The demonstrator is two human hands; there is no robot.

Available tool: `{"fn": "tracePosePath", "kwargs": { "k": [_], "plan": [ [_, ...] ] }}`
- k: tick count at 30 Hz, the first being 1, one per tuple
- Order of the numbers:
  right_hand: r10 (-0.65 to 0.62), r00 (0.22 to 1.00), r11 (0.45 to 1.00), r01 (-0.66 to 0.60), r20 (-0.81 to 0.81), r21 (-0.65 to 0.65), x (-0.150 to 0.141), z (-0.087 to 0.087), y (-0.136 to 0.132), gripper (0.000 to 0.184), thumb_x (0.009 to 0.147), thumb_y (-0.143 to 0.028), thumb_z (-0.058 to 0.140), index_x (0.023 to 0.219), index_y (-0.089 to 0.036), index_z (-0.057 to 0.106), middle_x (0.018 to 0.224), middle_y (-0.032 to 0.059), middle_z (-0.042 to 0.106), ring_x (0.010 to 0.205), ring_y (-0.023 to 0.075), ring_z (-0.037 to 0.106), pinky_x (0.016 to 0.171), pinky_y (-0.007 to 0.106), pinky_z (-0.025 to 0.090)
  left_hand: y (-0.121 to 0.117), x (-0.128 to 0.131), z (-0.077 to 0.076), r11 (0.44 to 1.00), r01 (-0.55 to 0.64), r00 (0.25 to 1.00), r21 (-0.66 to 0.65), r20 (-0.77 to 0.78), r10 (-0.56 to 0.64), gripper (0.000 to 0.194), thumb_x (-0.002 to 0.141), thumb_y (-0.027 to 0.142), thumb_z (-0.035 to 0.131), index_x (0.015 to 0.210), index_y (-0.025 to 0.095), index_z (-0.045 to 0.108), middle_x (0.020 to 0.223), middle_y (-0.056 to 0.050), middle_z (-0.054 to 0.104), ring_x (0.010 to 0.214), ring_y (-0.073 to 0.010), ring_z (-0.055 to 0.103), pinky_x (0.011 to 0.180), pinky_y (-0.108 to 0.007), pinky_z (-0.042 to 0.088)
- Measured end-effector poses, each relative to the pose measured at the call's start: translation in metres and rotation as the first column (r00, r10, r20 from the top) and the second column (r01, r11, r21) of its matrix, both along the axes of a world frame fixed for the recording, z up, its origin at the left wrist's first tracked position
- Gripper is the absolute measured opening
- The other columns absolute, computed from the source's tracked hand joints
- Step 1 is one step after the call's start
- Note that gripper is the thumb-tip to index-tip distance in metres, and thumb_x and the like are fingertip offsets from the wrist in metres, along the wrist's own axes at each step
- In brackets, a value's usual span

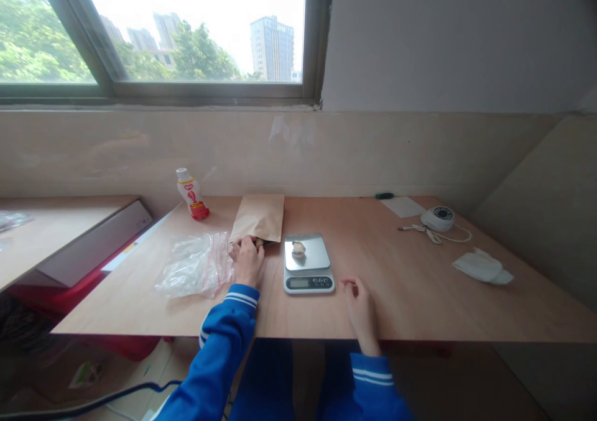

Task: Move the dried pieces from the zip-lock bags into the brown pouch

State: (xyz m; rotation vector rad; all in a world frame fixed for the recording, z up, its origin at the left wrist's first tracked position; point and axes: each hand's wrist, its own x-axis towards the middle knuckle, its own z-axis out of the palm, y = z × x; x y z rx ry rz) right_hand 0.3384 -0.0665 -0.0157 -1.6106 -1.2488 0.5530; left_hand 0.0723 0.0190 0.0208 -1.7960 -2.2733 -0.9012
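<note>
My left hand [249, 260] is at the near, open end of a brown paper bag [261, 214], its fingers closed on the edge of the mouth. The fingertips are partly hidden, and something small and brownish shows beside them at the opening. Just right of the bag stands a white digital kitchen scale [309, 284] with a metal plate. One small beige, lumpy piece [298, 249] lies on that plate; its kind is unclear. My right hand [361, 306] rests near the table's front edge, right of the scale, fingers loosely curved and apart with nothing in them.
Clear zip bags [193, 265] lie left of my left hand. A white and red bottle [193, 197] stands behind them. Toward the right are a white round device [437, 219] with a cable, a white paper [403, 207], a green-handled tool [385, 196] and a crumpled white packet [482, 267].
</note>
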Motion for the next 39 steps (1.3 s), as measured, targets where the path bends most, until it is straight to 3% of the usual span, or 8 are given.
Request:
{"fn": "tracePosePath", "kwargs": {
  "k": [12, 16, 22, 29, 34, 39],
  "plan": [
    [0.015, 1.0, 1.0, -0.015, 0.011, 0.0, 0.0, 0.002, -0.002, 0.025, 0.081, -0.031, 0.04, 0.079, -0.02, 0.062, 0.089, 0.0089, 0.067, 0.084, 0.0252, 0.061, 0.074, 0.035, 0.046, -0.003, -0.007, -0.014, 0.998, -0.017, 0.987, 0.063, 0.16, 0.006, 0.033, 0.078, 0.035, 0.052, 0.104, 0.015, 0.055, 0.098, -0.013, 0.065, 0.096, -0.0291, 0.059, 0.086, -0.043, 0.042],
    [0.011, 1.0, 1.0, -0.011, 0.014, 0.006, 0.001, 0.001, -0.002, 0.024, 0.081, -0.03, 0.04, 0.079, -0.02, 0.062, 0.089, 0.0081, 0.067, 0.084, 0.0248, 0.061, 0.074, 0.035, 0.046, -0.007, -0.005, -0.015, 0.998, -0.036, 0.986, 0.044, 0.167, 0.029, 0.031, 0.078, 0.035, 0.051, 0.103, 0.017, 0.058, 0.102, -0.013, 0.064, 0.101, -0.0289, 0.058, 0.088, -0.044, 0.041],
    [0.013, 1.0, 1.0, -0.013, 0.02, -0.006, 0.001, 0.002, -0.002, 0.024, 0.081, -0.031, 0.04, 0.079, -0.02, 0.061, 0.089, 0.0082, 0.067, 0.083, 0.0241, 0.06, 0.074, 0.034, 0.046, -0.019, -0.008, -0.01, 0.999, 0.032, 0.975, -0.031, 0.222, -0.025, 0.029, 0.08, 0.031, 0.052, 0.105, 0.019, 0.06, 0.11, -0.011, 0.062, 0.103, -0.0275, 0.058, 0.094, -0.049, 0.035],
    [0.008, 1.0, 1.0, -0.009, 0.023, 0.009, 0.0, 0.002, -0.002, 0.024, 0.081, -0.031, 0.04, 0.078, -0.02, 0.061, 0.087, 0.0081, 0.067, 0.083, 0.0242, 0.06, 0.075, 0.035, 0.046, -0.038, -0.014, -0.011, 0.996, 0.088, 0.951, 0.019, 0.295, -0.09, 0.029, 0.078, 0.029, 0.056, 0.105, 0.021, 0.06, 0.11, -0.009, 0.063, 0.103, -0.0277, 0.059, 0.096, -0.05, 0.037],
    [0.005, 1.0, 1.0, -0.006, 0.026, 0.023, 0.001, -0.001, -0.001, 0.023, 0.08, -0.03, 0.041, 0.077, -0.02, 0.061, 0.086, 0.0079, 0.067, 0.082, 0.024, 0.06, 0.075, 0.035, 0.046, -0.045, -0.015, -0.009, 0.982, 0.134, 0.894, 0.132, 0.411, -0.177, 0.03, 0.078, 0.037, 0.055, 0.103, 0.021, 0.06, 0.105, -0.008, 0.064, 0.098, -0.0248, 0.06, 0.089, -0.042, 0.045],
    [0.003, 1.0, 0.999, -0.004, 0.025, 0.037, 0.001, -0.001, 0.0, 0.022, 0.08, -0.031, 0.041, 0.076, -0.021, 0.06, 0.085, 0.0077, 0.067, 0.081, 0.0237, 0.06, 0.074, 0.035, 0.047, -0.043, -0.01, -0.002, 0.977, 0.142, 0.764, 0.162, 0.61, -0.212, 0.041, 0.077, 0.052, 0.054, 0.099, 0.018, 0.059, 0.098, -0.009, 0.063, 0.089, -0.0229, 0.061, 0.083, -0.04, 0.049]
  ]
}}
